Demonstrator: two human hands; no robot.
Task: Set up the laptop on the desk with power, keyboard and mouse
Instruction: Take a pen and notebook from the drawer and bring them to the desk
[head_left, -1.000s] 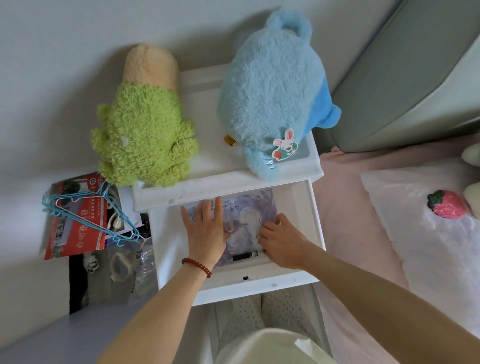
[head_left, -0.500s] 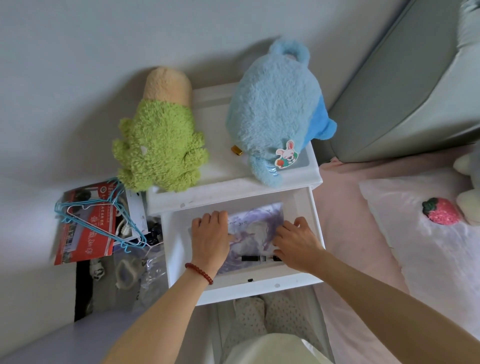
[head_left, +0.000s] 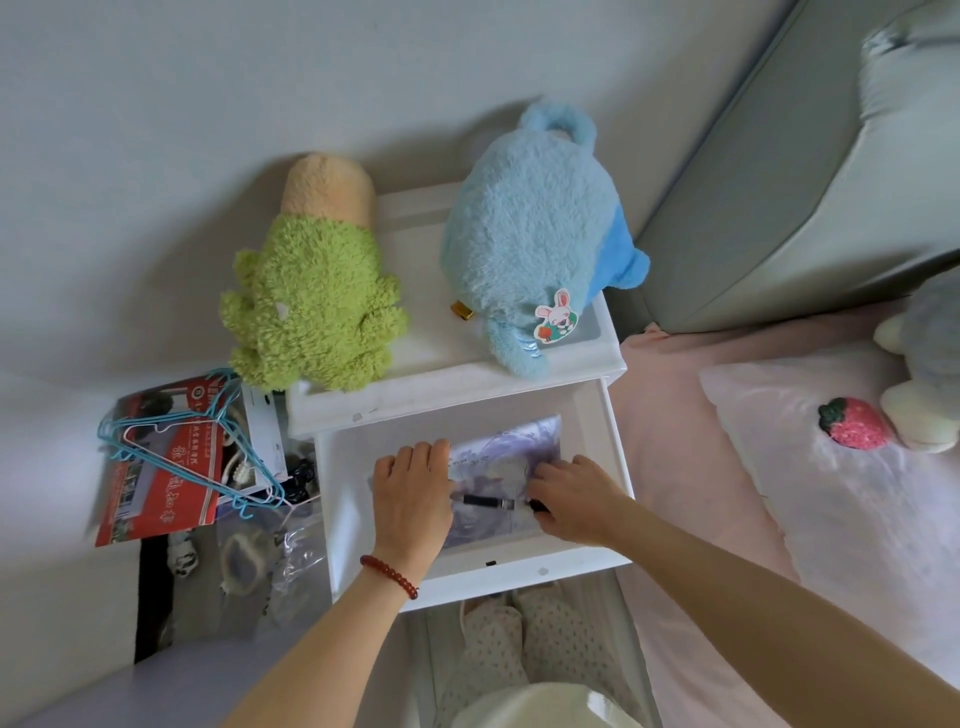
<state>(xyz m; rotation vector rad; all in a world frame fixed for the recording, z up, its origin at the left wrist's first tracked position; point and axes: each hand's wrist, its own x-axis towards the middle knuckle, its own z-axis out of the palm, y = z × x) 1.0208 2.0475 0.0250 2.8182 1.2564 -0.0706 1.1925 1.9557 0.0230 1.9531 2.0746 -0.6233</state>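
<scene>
The printed pad lies flat inside the open white drawer at frame centre, a black pen-like item on it. The left hand curls over its left edge; the right hand pinches its right edge.

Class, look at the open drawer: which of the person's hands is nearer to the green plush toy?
Left. The left hand lies in the drawer just below the green plush toy; the right hand is further right, under the blue plush.
</scene>
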